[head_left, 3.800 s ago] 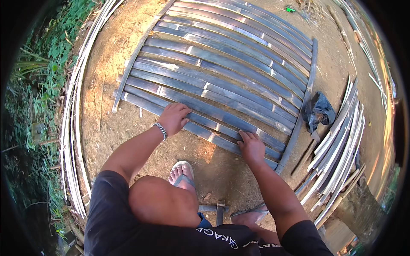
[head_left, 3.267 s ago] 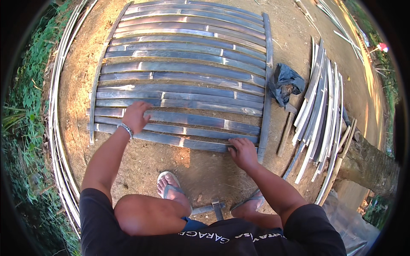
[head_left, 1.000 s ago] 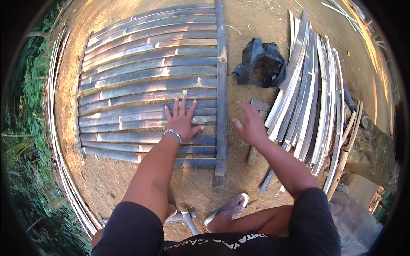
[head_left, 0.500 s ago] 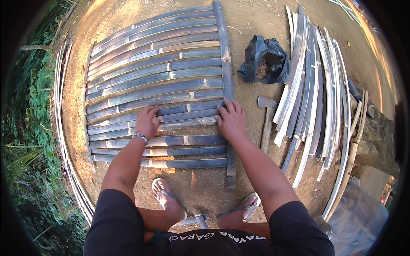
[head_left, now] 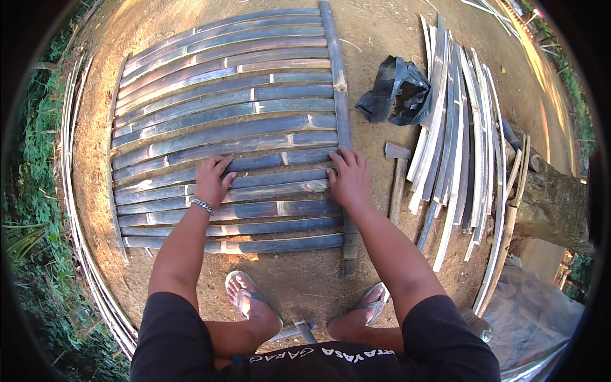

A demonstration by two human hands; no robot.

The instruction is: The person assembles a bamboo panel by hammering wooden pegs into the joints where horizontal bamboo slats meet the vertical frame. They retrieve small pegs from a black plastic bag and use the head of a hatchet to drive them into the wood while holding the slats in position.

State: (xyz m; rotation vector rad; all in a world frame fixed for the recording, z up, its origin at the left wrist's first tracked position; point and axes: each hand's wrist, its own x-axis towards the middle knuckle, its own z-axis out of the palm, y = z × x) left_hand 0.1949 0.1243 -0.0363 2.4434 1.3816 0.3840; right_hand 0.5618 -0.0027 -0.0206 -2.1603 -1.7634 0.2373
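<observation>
A ladder-like panel of dark split-bamboo slats (head_left: 229,131) lies on the ground before me, the slats roughly parallel. A thicker bamboo rail (head_left: 340,83) runs along the right ends and a thin strip (head_left: 113,159) along the left ends. My left hand (head_left: 213,183) closes over one bamboo slat (head_left: 280,159) near its middle, thumb on the near side. At that slat's right end, beside the rail, my right hand (head_left: 350,181) has its fingers curled over it. The fingers' undersides are hidden.
Right of the panel lie a hatchet (head_left: 398,172), a black plastic bag (head_left: 398,92) and a pile of bamboo strips (head_left: 455,127). Long poles (head_left: 71,184) border the plants on the left. A metal-headed tool (head_left: 304,330) lies between my sandalled feet. A log (head_left: 550,207) lies far right.
The gap between the held slat and the nearer one looks wider now. Both hands stay on the slat, and the view has shifted slightly.
</observation>
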